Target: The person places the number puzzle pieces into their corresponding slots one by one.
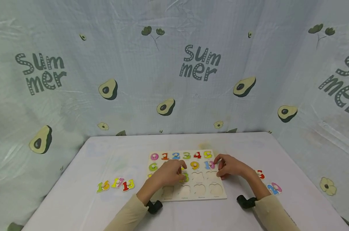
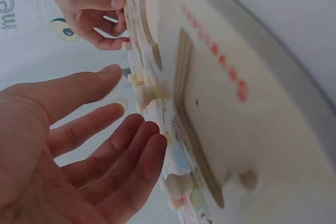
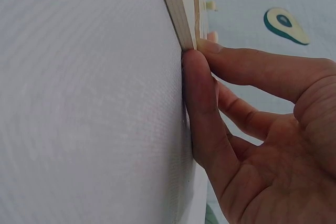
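A wooden number board (image 1: 193,192) lies on the table, its upper rows filled with coloured number pieces and several lower recesses bare. Over its middle, my left hand (image 1: 167,173) is held with fingers loosely bent, near a green 3 (image 1: 186,177); in the left wrist view this hand (image 2: 89,156) is relaxed, holding nothing. My right hand (image 1: 233,166) is at the board's right edge, beside the 10 piece (image 1: 209,165). The right wrist view shows that hand (image 3: 262,114) pinching the board's edge (image 3: 179,17) between thumb and finger.
Loose pieces 16 (image 1: 103,186), 17 (image 1: 117,183) and 18 (image 1: 128,185) lie left of the board. To the right lie a 20 (image 1: 274,188) and a red piece (image 1: 260,174) partly hidden by my right forearm. A printed cloth (image 1: 134,64) hangs behind the table (image 1: 85,205).
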Demonstrator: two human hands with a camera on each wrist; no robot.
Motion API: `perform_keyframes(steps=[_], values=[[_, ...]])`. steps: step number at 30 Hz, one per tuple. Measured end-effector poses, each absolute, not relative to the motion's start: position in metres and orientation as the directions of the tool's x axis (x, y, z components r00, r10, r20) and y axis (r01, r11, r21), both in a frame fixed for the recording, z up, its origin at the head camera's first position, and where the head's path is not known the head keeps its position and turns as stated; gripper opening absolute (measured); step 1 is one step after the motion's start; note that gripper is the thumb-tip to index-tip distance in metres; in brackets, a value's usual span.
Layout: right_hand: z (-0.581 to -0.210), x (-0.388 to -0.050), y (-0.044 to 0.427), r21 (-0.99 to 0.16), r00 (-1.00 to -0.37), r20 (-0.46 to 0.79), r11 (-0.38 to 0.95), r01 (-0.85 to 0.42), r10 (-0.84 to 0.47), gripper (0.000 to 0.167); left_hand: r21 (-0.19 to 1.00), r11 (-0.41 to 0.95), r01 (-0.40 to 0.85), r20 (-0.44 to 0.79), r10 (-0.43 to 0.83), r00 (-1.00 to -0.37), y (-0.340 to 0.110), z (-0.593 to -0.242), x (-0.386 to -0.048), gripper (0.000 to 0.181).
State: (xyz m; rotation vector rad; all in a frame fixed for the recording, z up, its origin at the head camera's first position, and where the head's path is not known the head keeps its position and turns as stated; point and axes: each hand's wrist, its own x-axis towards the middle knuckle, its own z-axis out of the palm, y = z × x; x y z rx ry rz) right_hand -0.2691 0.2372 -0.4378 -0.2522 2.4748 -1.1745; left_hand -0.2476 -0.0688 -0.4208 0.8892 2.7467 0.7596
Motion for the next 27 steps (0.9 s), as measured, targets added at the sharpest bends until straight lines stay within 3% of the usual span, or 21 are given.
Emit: perform_keyframes(steps=[12,22,27], values=[[-0.436,-0.270,0.238,-0.771,-0.901,-0.266,0.636,-0.013,-0.341,0.047,0.563,0.681,0.468,0.096,0.508,-0.856,-0.111,-0.405,-0.242,0.034],[-0.435,-0.268,0.236,-0.771,-0.906,-0.274,0.637,0.006,-0.323,0.046,0.602,0.736,0.310,0.141,0.285,-0.948,-0.168,-0.402,-0.255,0.033],[-0.437,-0.267,0.236,-0.776,-0.905,-0.274,0.631,0.008,-0.326,0.046,0.629,0.745,0.221,0.100,0.205,-0.974,-0.189,-0.410,-0.262,0.035]])
